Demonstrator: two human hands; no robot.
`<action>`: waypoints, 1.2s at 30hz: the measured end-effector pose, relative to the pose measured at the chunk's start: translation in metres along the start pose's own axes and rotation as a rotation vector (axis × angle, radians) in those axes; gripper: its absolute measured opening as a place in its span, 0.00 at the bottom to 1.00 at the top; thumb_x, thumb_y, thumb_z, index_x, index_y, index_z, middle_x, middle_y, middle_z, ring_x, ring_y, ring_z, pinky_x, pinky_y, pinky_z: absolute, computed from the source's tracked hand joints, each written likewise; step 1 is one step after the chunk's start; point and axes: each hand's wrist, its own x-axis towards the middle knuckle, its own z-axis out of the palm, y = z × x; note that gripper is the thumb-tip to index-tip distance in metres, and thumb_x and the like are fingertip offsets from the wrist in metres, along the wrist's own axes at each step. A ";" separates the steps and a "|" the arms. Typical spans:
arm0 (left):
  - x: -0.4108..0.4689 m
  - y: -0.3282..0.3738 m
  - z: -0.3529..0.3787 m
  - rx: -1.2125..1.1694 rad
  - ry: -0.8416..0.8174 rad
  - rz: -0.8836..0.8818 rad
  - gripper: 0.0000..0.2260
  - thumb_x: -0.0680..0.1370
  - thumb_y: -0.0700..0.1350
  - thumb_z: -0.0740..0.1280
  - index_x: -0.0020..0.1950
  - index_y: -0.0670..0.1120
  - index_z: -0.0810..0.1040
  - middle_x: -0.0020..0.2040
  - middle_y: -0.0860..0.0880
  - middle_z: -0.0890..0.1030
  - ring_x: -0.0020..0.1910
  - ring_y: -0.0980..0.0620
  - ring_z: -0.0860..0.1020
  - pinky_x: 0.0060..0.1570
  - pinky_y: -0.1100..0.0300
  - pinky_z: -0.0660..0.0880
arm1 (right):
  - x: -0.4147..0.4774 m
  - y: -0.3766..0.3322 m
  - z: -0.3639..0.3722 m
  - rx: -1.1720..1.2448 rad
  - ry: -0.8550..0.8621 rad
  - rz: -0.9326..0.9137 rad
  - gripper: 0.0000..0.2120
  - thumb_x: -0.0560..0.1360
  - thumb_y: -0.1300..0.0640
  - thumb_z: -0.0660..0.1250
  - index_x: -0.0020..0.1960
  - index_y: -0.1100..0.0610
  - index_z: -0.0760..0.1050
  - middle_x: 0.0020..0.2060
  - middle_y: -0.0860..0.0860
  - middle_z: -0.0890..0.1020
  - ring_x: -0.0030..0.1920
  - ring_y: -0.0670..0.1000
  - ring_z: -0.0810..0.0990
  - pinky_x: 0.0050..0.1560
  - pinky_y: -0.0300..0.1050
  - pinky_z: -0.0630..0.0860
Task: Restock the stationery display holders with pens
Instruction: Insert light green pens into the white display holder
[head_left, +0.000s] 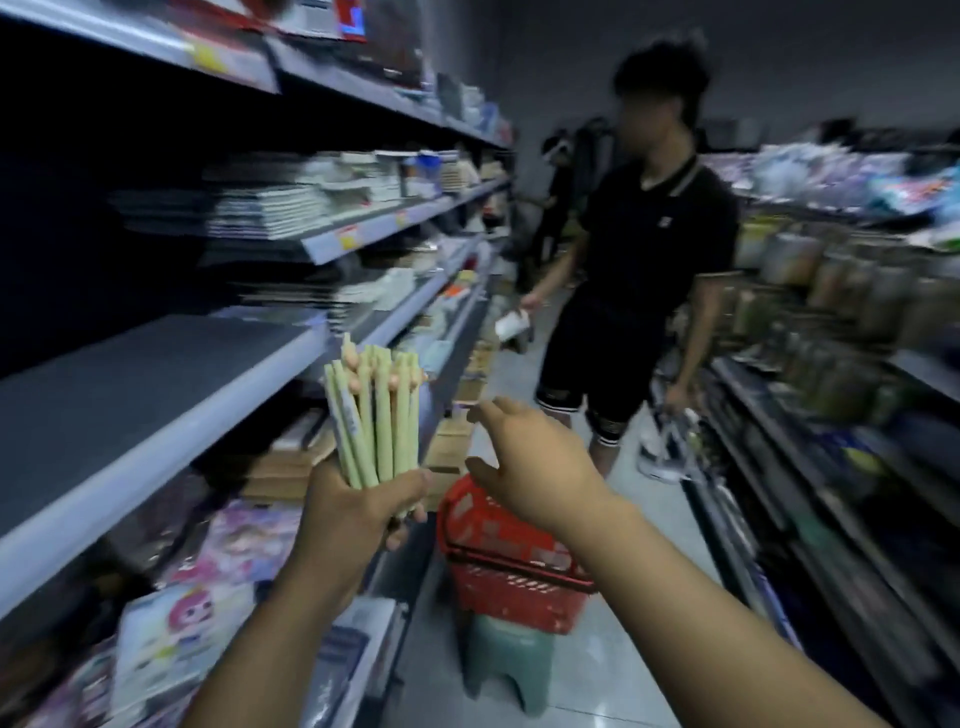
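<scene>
Our left hand (363, 512) grips the green pens (376, 415) by their lower ends — long axis upright, tops up. Our right hand (530, 457), fingers spread and empty, hangs just right of them — best placed to draw one out.

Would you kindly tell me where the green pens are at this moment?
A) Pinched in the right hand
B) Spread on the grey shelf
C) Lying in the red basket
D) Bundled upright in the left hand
D: the left hand grips the green pens as an upright bundle, while the right hand is open beside them and holds nothing.
</scene>
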 end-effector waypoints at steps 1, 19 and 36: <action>0.003 -0.009 0.023 -0.002 -0.034 -0.016 0.11 0.64 0.41 0.76 0.40 0.36 0.80 0.28 0.36 0.78 0.21 0.47 0.72 0.19 0.61 0.64 | -0.009 0.023 0.000 0.007 0.003 0.042 0.23 0.80 0.47 0.66 0.72 0.52 0.67 0.65 0.53 0.75 0.62 0.60 0.76 0.52 0.54 0.75; 0.123 -0.165 0.486 -0.078 -0.383 -0.216 0.19 0.64 0.41 0.75 0.49 0.32 0.77 0.29 0.36 0.76 0.23 0.48 0.68 0.22 0.65 0.61 | -0.060 0.499 -0.046 -0.115 -0.113 0.445 0.21 0.80 0.46 0.64 0.69 0.55 0.67 0.63 0.54 0.75 0.61 0.60 0.76 0.53 0.53 0.77; 0.450 -0.302 0.731 0.007 -0.435 -0.331 0.12 0.72 0.34 0.76 0.51 0.36 0.76 0.33 0.39 0.76 0.18 0.55 0.69 0.20 0.64 0.62 | 0.190 0.853 0.014 -0.037 -0.164 0.540 0.18 0.79 0.49 0.65 0.66 0.54 0.68 0.61 0.53 0.75 0.58 0.58 0.77 0.45 0.49 0.71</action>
